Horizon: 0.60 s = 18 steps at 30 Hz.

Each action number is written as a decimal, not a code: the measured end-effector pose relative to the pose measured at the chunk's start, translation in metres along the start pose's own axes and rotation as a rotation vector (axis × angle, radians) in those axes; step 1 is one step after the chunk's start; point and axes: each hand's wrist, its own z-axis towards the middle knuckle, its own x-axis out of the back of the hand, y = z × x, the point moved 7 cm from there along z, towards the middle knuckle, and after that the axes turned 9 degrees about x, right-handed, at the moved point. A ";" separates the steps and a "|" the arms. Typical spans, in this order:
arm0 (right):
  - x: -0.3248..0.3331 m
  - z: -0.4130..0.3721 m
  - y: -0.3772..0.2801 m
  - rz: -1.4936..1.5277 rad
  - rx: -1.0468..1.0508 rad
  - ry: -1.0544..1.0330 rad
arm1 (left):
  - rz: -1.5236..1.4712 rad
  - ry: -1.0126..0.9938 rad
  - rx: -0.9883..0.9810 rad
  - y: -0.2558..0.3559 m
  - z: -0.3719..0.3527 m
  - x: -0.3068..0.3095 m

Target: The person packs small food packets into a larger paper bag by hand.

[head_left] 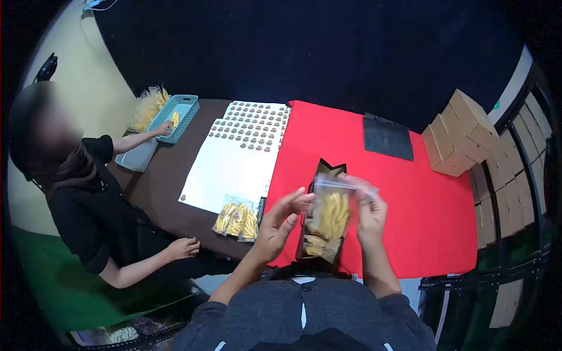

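My right hand (371,215) pinches the upper right corner of a clear zip bag (333,212) filled with yellow finger-shaped snacks. Beside the bag's left edge is my left hand (277,225), its fingers apart and the fingertips right at the plastic. Beneath the bag stands a narrow dark box (332,170) with its top flaps up, and more snack bags (315,244) show inside its near end. The raised bag hides much of the box opening.
A red cloth (436,234) covers this side. Left are several filled bags (236,219), a white sticker sheet (231,169) and a teal basket (186,104), where a co-worker (88,193) reaches in. Right are a black folded sheet (387,137) and stacked cardboard boxes (453,140).
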 end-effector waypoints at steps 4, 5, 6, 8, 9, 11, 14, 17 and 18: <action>-0.020 0.003 -0.026 -0.381 0.298 -0.318 | 0.151 0.068 -0.144 0.012 -0.002 -0.003; -0.038 -0.004 -0.027 -0.401 0.319 -0.468 | 0.137 0.092 -0.143 0.012 -0.003 -0.009; -0.051 -0.011 -0.026 -0.271 0.306 -0.463 | 0.125 0.115 -0.142 0.012 -0.003 -0.014; -0.055 -0.017 -0.020 -0.230 0.302 -0.411 | 0.094 0.135 -0.112 0.008 -0.004 -0.013; -0.050 -0.018 -0.016 -0.319 0.309 -0.362 | 0.076 0.132 -0.079 -0.001 -0.005 -0.008; -0.040 -0.012 -0.015 -0.370 0.257 -0.244 | 0.037 0.121 -0.006 -0.013 -0.006 -0.002; -0.028 -0.006 -0.003 -0.273 0.190 -0.304 | 0.203 0.163 -0.101 0.004 -0.009 -0.010; -0.024 -0.012 -0.004 -0.150 0.067 -0.217 | 0.019 0.079 -0.035 -0.002 -0.006 -0.014; -0.023 -0.012 -0.008 -0.197 0.184 -0.211 | -0.042 0.065 -0.037 -0.006 -0.004 -0.016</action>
